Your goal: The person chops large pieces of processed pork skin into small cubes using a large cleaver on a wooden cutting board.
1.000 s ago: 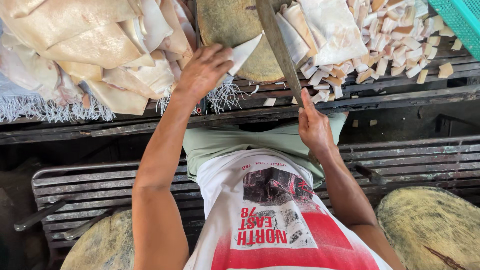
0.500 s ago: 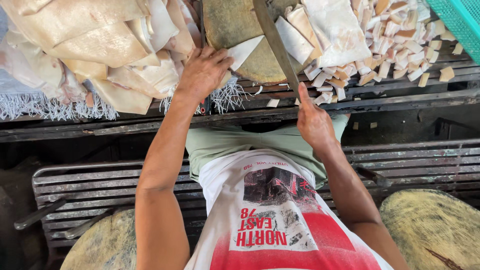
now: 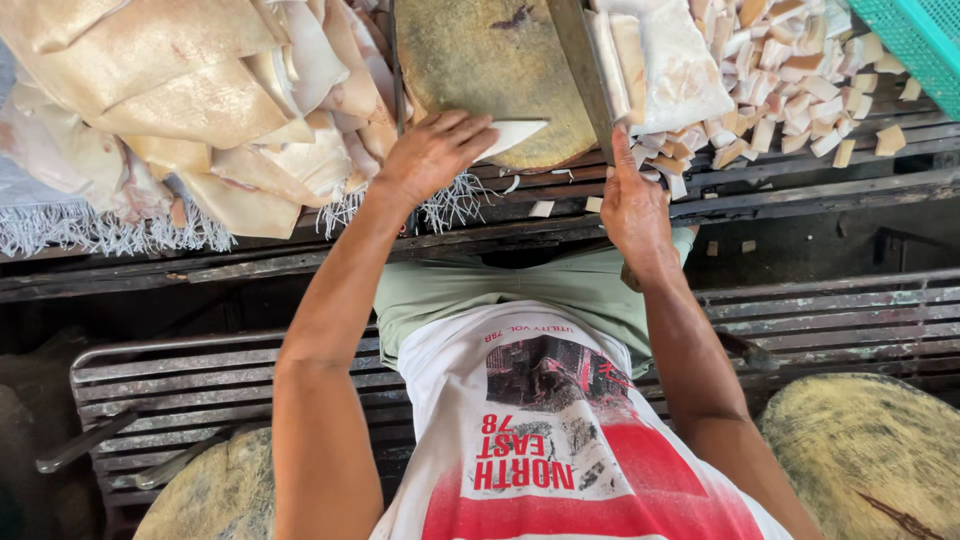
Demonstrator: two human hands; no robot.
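My left hand (image 3: 435, 152) rests on the near edge of a round wooden chopping block (image 3: 490, 70), its fingers pinning down a pale flat strip (image 3: 512, 134). My right hand (image 3: 632, 205) grips the handle end of a long dark knife (image 3: 578, 55), whose blade runs away from me across the right side of the block. A stack of pale sheets (image 3: 660, 60) lies just right of the blade.
A big heap of pale tan sheets (image 3: 180, 100) lies at the left on a fringed cloth. Several small cut pieces (image 3: 800, 90) are piled at the right beside a teal basket (image 3: 925, 30). Two more round blocks (image 3: 870, 450) stand by a slatted metal bench (image 3: 200, 380).
My right hand has moved forward with the knife, closer to the block. My left hand has shifted slightly right along the strip.
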